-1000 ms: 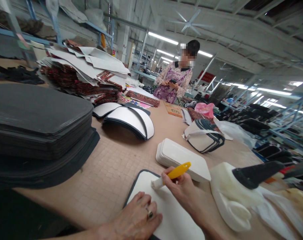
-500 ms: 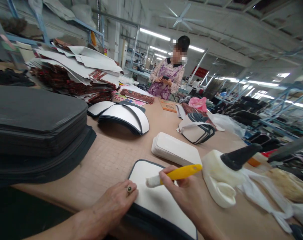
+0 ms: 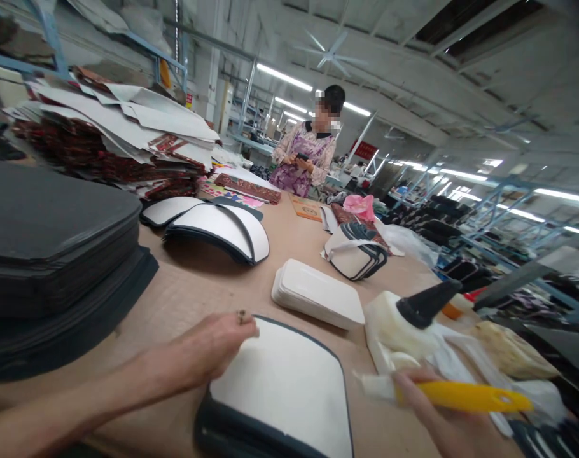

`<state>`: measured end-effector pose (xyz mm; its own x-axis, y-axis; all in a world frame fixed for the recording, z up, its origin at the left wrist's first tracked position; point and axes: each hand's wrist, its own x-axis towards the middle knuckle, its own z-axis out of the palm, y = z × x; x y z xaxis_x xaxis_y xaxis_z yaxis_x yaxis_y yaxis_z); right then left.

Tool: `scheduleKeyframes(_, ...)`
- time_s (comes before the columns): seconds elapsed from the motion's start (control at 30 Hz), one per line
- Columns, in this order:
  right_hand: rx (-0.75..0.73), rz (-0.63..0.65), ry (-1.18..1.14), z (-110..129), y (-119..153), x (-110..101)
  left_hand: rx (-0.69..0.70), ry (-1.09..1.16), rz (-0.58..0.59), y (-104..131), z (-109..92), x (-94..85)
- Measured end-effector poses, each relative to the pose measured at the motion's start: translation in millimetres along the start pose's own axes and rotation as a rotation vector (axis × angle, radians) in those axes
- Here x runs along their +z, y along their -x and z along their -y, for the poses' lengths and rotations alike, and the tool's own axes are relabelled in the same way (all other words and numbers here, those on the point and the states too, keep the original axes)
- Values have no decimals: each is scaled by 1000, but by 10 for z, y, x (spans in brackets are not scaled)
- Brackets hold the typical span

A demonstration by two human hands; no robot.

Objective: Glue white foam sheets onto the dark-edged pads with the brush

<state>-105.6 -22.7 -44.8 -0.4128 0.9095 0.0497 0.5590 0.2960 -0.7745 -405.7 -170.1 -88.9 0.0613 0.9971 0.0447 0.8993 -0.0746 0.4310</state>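
My left hand (image 3: 225,340) is closed, fingers pressed together at the far left corner of a white panel with a dark border (image 3: 282,388). Its fingertips are partly hidden, but they appear to pinch the panel's edge. Dark layers show beneath the panel's near left side. In my right hand (image 3: 454,423) is a brush with a yellow handle (image 3: 475,395), held right of the panel; its pale bristle end points left and is blurred. Just beyond the brush stands a cream plastic bottle with a black cone-shaped nozzle (image 3: 382,321).
White rounded pieces (image 3: 318,296) are stacked beyond the panel. Curved white-and-dark panels (image 3: 217,229) lie farther left, near a tall black stack (image 3: 55,216). A tied bundle (image 3: 356,251) lies to the right. Across the table stands a person (image 3: 303,152) holding a small dark object.
My right hand has swung right with the brush, from above the panel to beside the bottle. The left hand has shifted to the panel's far corner, and the panel now lies at another angle.
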Motion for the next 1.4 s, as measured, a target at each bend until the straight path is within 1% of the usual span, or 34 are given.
scheduleKeyframes(0.07, -60, 1, -78, 11, -275, 74, 43, -68, -131, -463, 101, -95)
scheduleKeyframes(0.1, -108, 21, -129, -1, -442, 149, 90, -88, -162, -714, 152, -116)
scheduleKeyframes(0.17, -222, 85, -153, -86, -794, 328, 197, -121, -151, -1184, 264, -97)
scheduleKeyframes(0.2, -281, 110, -92, -165, -962, 417, 232, -135, -127, -1382, 328, -65)
scheduleKeyframes(0.23, -335, 131, 20, -265, -1115, 497, 259, -150, -96, -1547, 394, -25)
scheduleKeyframes(0.27, -376, 136, 170, -381, -1252, 563, 275, -161, -63, -1676, 460, 14)
scheduleKeyframes(0.33, -425, 165, 459, -624, -1469, 641, 299, -177, 1, -1840, 577, 68)
scheduleKeyframes(0.4, -430, 231, 601, -820, -1618, 646, 312, -178, 46, -1915, 657, 69)
scheduleKeyframes(0.43, -419, 267, 621, -883, -1671, 625, 314, -175, 61, -1933, 680, 51)
scheduleKeyframes(0.5, -396, 322, 606, -924, -1740, 549, 315, -172, 87, -1955, 694, -3)
scheduleKeyframes(0.6, -380, 357, 559, -826, -1774, 404, 321, -179, 119, -1975, 669, -74)
scheduleKeyframes(0.7, -315, 408, 396, -695, -1788, 298, 327, -184, 126, -1981, 644, -102)
scheduleKeyframes(0.8, -191, 458, 211, -656, -1839, 259, 323, -177, 120, -1971, 638, -100)
scheduleKeyframes(0.87, -150, 481, 167, -660, -1870, 258, 315, -172, 109, -1960, 637, -88)
scheduleKeyframes(0.93, -165, 486, 170, -646, -1863, 268, 309, -171, 93, -1950, 639, -64)
scheduleKeyframes(1.07, -304, 402, 286, -524, -1738, 287, 317, -167, 70, -1951, 676, -5)
scheduleKeyframes(1.1, -319, 394, 294, -491, -1709, 286, 325, -159, 67, -1956, 692, 3)
scheduleKeyframes(1.17, -295, 422, 253, -456, -1685, 277, 343, -133, 69, -1964, 721, -2)
scheduleKeyframes(1.27, -244, 475, 169, -500, -1727, 255, 368, -86, 84, -1963, 742, -54)
scheduleKeyframes(1.4, -263, 449, 115, -623, -1827, 268, 367, -46, 76, -1933, 705, -97)
